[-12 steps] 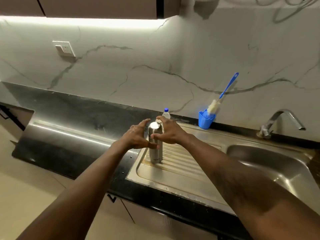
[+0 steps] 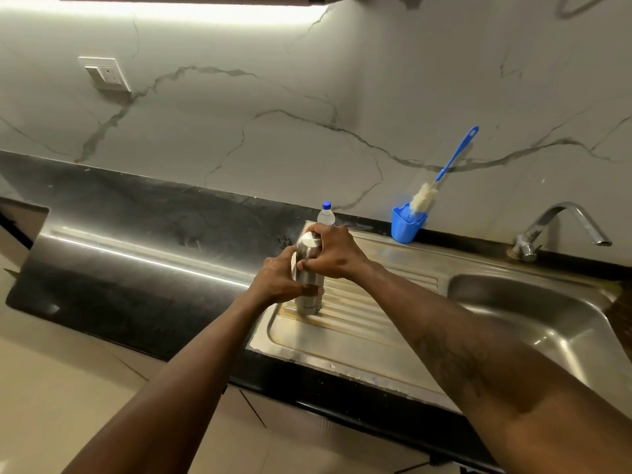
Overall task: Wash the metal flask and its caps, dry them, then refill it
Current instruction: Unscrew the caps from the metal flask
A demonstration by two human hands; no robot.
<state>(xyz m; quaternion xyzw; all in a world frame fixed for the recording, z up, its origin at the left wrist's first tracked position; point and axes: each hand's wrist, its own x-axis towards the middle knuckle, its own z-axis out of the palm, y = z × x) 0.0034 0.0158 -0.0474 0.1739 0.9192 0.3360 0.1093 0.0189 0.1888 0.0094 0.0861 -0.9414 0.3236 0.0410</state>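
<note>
Steel flask (image 2: 306,280), upright at the drainboard's (image 2: 349,340) left edge, is clasped low by the left hand (image 2: 278,280) while its cap (image 2: 308,240), gripped by the right hand (image 2: 333,253), is best twisted with the body held steady.

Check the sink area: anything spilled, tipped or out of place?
Nothing stands out. The metal flask stands upright on the drainboard, held by both hands, left hand and right hand. The bottle brush leans in its blue holder.

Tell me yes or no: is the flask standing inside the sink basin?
No. The flask stands upright on the ribbed drainboard, left of the basin.
</note>
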